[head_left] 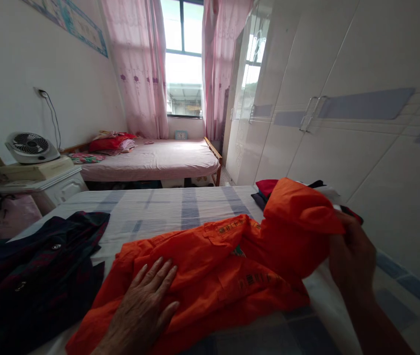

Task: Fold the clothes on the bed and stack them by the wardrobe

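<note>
An orange jacket (pixel 202 276) lies spread across the bed in front of me, with dark printed marks on its chest and shoulder. My left hand (pixel 147 301) rests flat on its left part, fingers stretched out. At the right, my right hand (pixel 354 251) pinches the edge of the jacket's hood and holds it raised off the bed. A dark plaid shirt (pixel 43 271) with shiny buttons lies left of the jacket. Partly hidden behind the lifted hood is a pile of folded clothes (pixel 267 187) in red, black and white.
The bed I work at has a blue and white checked sheet (pixel 165 202). Beyond it stands a second bed (pixel 158 158) under a curtained window. A white wardrobe (pixel 343 64) lines the right side. On the left, a fan (pixel 32 147) tops a white cabinet (pixel 65 185) beside a pink bag (pixel 6 217).
</note>
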Motion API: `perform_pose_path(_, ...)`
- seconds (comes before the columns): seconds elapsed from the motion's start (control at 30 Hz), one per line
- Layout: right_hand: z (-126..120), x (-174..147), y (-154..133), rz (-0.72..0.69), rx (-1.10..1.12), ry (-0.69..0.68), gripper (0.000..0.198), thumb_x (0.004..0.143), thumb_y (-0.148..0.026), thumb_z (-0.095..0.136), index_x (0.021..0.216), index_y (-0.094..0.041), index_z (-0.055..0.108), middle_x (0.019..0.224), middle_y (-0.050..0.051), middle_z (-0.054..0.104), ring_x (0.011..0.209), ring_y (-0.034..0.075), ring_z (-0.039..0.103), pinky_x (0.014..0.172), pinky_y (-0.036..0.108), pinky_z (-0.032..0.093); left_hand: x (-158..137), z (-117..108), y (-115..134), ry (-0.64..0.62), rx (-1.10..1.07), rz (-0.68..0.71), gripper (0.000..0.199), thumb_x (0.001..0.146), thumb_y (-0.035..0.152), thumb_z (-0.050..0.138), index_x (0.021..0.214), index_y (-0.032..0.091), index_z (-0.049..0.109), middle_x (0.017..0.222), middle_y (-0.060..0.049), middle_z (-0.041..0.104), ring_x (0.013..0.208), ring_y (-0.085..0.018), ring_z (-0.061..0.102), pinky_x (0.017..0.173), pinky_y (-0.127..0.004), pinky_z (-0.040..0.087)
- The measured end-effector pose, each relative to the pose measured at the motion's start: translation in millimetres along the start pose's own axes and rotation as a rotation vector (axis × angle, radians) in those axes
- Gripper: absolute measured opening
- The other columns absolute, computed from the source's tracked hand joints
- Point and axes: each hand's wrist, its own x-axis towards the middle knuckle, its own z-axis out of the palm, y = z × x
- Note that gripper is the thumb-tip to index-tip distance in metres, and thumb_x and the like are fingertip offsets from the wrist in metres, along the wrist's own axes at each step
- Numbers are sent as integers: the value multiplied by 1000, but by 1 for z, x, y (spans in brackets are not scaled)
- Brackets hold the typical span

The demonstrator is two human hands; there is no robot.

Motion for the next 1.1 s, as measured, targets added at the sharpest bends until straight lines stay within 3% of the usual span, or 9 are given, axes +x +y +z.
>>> perform_pose_path(0.07, -2, -25, -14, -196, 45, -332, 14, 77, -21, 49, 90, -21, 57, 121, 8, 57, 107, 22, 55, 89, 35, 43, 0, 2, 0, -3, 17, 2, 60, 80, 42, 58, 135, 24, 45, 138, -6, 50, 126, -28, 46, 107, -44, 31)
perform_pose_path(0.13, 2, -50, -22, -353, 49, -792, 29, 68, -10, 48, 92, -23, 60, 127, 5, 55, 117, 23, 50, 96, 37, 40, 0, 3, -1, -13, 24, -1, 59, 81, 43, 56, 136, 23, 45, 139, -6, 49, 126, -28, 46, 105, -45, 34)
perform_pose_path(0.2, 4, -66, -24, -399, 44, -1090, 43, 65, -6, 46, 100, -25, 62, 130, 3, 54, 126, 22, 43, 103, 38, 35, 1, 2, -1, -30, 21, -1, 57, 83, 43, 54, 135, 23, 45, 139, -7, 49, 125, -29, 47, 102, -46, 38)
perform_pose_path(0.27, 4, -67, -21, -324, 52, -1073, 41, 72, -10, 45, 106, -26, 62, 128, 4, 56, 126, 21, 43, 104, 38, 35, 2, -2, -2, -50, 10, -10, 52, 85, 43, 51, 133, 23, 48, 137, -7, 50, 124, -29, 48, 100, -48, 40)
perform_pose_path(0.43, 7, -30, 20, 152, -181, -565, 39, 84, -41, 39, 110, -18, 58, 117, 12, 61, 102, 25, 59, 90, 39, 44, 13, -19, 5, 30, -37, -69, 43, 88, 41, 48, 125, 20, 56, 132, -9, 55, 123, -29, 49, 99, -48, 43)
perform_pose_path(0.53, 18, -18, 53, 363, -289, -723, 50, 81, -53, 40, 105, -14, 62, 105, 14, 66, 97, 28, 61, 87, 40, 44, 25, -35, 24, 108, -85, -70, 47, 87, 39, 50, 130, 20, 51, 138, -11, 49, 127, -30, 45, 101, -48, 41)
perform_pose_path(0.73, 30, -15, 67, 615, -12, -938, 54, 70, -64, 54, 87, -15, 70, 90, 10, 71, 94, 29, 63, 82, 36, 48, 68, -62, 81, 66, -240, 81, 52, 89, 39, 47, 139, 31, 36, 152, -7, 27, 140, -28, 21, 110, -53, 26)
perform_pose_path(0.93, 19, -13, 46, 856, 267, -1074, 47, 70, -54, 65, 95, -14, 69, 95, 9, 71, 94, 25, 65, 84, 34, 51, 95, -21, 96, -131, -357, -33, 42, 89, 44, 43, 129, 31, 48, 149, -8, 33, 137, -35, 26, 103, -67, 23)
perform_pose_path(1.1, 17, -26, 35, 1042, 559, -1019, 24, 68, -34, 74, 84, -18, 67, 90, 5, 72, 82, 19, 68, 73, 25, 54, 88, -4, 96, -176, -403, -80, 39, 90, 36, 40, 125, 24, 53, 143, -11, 43, 134, -36, 32, 103, -66, 25)
